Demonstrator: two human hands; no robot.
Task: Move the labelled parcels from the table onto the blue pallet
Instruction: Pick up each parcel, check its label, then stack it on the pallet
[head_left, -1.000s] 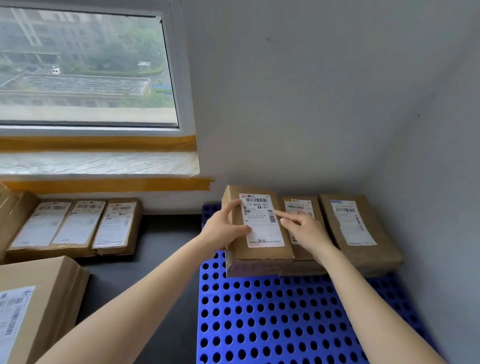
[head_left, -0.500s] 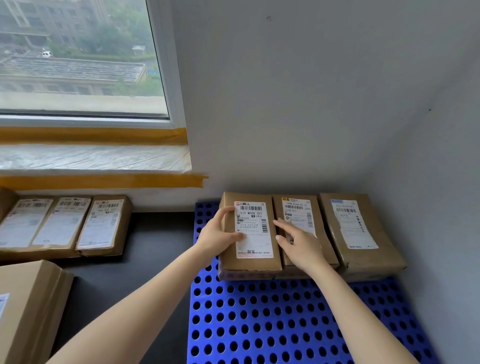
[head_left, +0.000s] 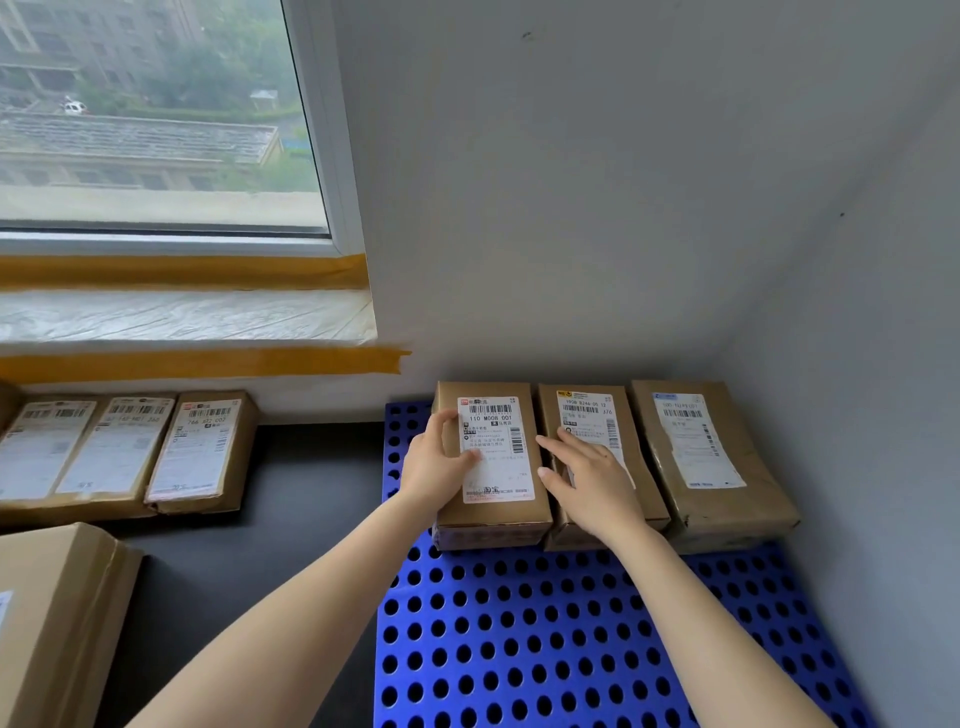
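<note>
Now the parcel (head_left: 493, 457), tilted a moment ago, is being settled flat on the blue pallet (head_left: 571, 634) beside two others, gripped by the left hand (head_left: 436, 467) and steadied by the open right hand (head_left: 592, 483).

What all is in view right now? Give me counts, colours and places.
Parcels on pallet: three, brown with white labels, side by side along the back wall.
Parcels on table: three, brown with white labels, in a row under the window; a fourth edge shows at far left.
Big box: one, brown, near left corner.
Pallet: one, blue with holes, right of the table.
Table: one, dark grey.
Window: one, white frame, yellow tape below.
Left hand: grips the leftmost pallet parcel.
Right hand: rests on the middle parcel.
</note>
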